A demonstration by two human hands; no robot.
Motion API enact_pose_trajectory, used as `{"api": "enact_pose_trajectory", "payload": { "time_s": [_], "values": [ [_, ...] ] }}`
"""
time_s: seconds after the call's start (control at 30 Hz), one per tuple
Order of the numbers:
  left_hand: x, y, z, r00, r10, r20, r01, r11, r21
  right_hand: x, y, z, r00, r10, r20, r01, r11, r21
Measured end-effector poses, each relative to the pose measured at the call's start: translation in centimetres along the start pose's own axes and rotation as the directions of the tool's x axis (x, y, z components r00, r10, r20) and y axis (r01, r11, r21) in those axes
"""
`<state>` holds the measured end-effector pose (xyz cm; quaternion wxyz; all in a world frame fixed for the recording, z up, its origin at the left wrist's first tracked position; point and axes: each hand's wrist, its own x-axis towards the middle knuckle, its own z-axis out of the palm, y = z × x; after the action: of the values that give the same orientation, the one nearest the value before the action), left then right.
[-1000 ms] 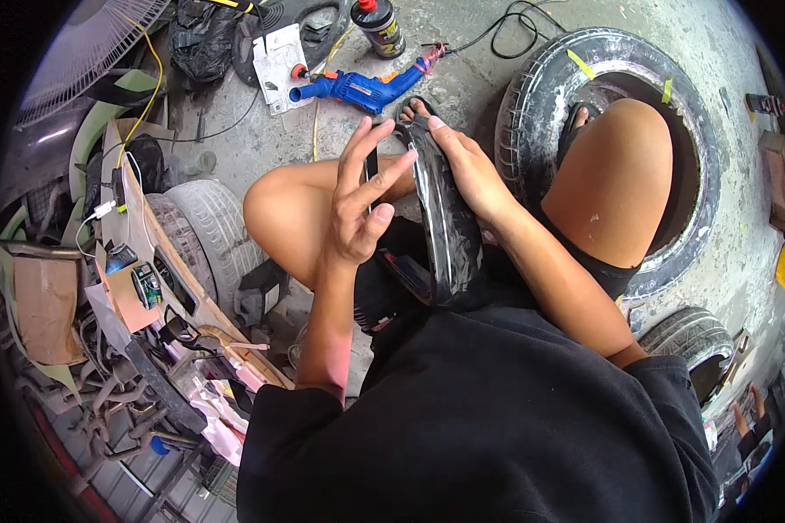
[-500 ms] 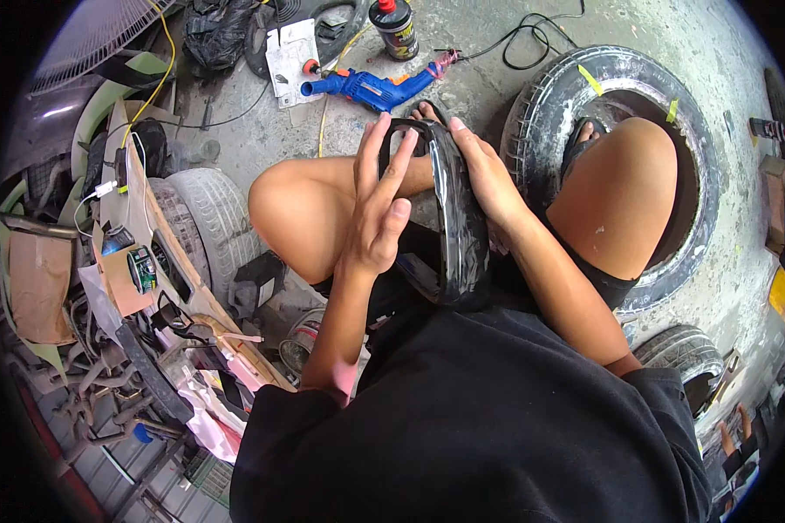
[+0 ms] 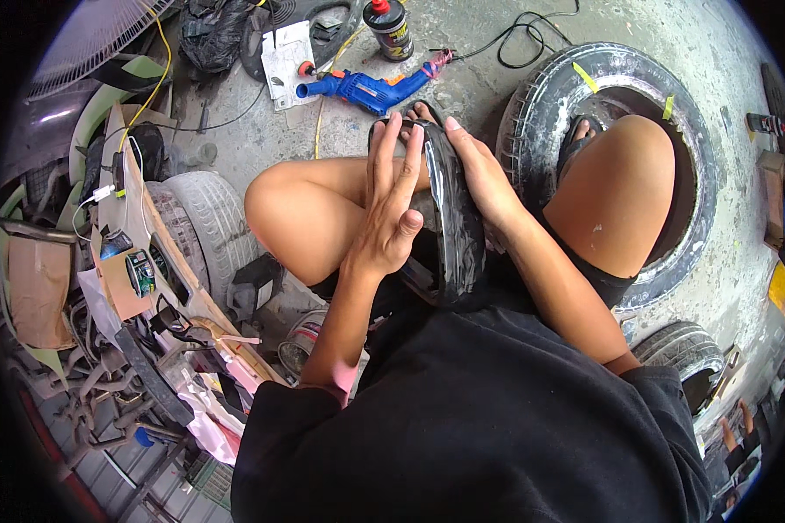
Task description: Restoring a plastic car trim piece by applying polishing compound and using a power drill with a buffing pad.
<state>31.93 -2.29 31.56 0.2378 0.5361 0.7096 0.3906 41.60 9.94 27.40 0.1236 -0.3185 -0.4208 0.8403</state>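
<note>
A glossy black curved part [image 3: 462,235], hollow on its left side with a pale shiny edge, stands upright on its edge between my hands, above my lap. My right hand [image 3: 495,190] holds it from the right, its thumb side along the outer face and its other fingers partly hidden. On the left, my left hand [image 3: 380,228] is open, with long fingers stretched toward the far end and the thumb sticking out. Those fingers overlap the rim; whether they press on it I cannot tell. What kind of part it is does not show clearly.
A blue power tool [image 3: 366,91] with a cord lies on the concrete ahead, near a black bottle with a red cap [image 3: 391,35]. A large tire [image 3: 541,113] surrounds my right foot. At left are a whitish tire [image 3: 222,222] and a cluttered wooden board [image 3: 170,231].
My left hand has shifted slightly over the hollow side, its fingers closer to the far rim. The part has turned a little, so less of its opening shows. My right hand keeps its hold.
</note>
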Motion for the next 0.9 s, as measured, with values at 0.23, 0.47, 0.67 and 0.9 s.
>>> {"api": "enact_pose_trajectory", "payload": {
  "time_s": [0.23, 0.47, 0.67, 0.9],
  "values": [
    [-0.5, 0.1, 0.0, 1.0, -0.001, 0.029, 0.0, 0.999, 0.035, 0.7, 1.1, -0.5, 0.998, -0.052, 0.027, 0.052, 0.999, -0.005],
    [-2.4, -0.4, -0.1, 0.993, 0.117, 0.029, -0.118, 0.992, 0.045, 0.6, 0.9, -0.7, 0.999, -0.045, 0.022, 0.045, 0.999, -0.006],
    [-3.5, -1.0, -0.6, 0.966, 0.234, -0.11, -0.249, 0.958, -0.146, 0.6, 1.1, -0.5, 0.999, -0.025, 0.028, 0.026, 0.999, -0.022],
    [0.8, -1.0, -2.0, 0.988, 0.103, -0.117, -0.1, 0.994, 0.037, 0.0, 0.4, -0.3, 1.0, -0.006, 0.008, 0.006, 0.998, -0.07]
  ]
}}
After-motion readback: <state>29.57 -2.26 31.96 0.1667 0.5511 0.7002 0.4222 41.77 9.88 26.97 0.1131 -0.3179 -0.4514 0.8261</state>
